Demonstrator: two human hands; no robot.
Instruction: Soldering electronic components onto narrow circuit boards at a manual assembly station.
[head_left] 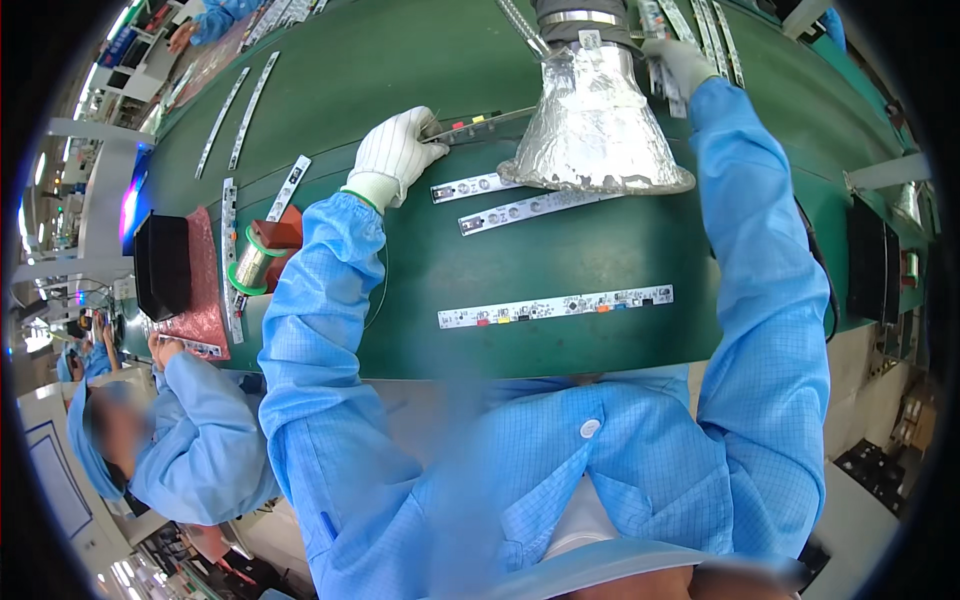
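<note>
My left hand [398, 150], in a white striped glove, grips the left end of a narrow circuit board strip [490, 124]. That strip is tilted and bears red and yellow parts; its right end passes behind a foil-wrapped fume hood [605, 120]. My right hand [684, 68], also gloved, reaches beyond the hood's right side. Its fingers are closed over another circuit board strip [672, 95] at the far right, beside several more. Two white strips lie under the hood's front edge, the nearer one [535, 210] slanted. Closer to me, a single populated strip [556, 306] lies flat, parts upward.
On the left, a solder wire spool [257, 262] sits on a reddish-brown stand, near a black bin [163, 266] and pink bubble wrap [210, 285]. More strips [255, 110] lie far left on the green belt. A co-worker [190, 440] sits at the left; another person's hand shows far left.
</note>
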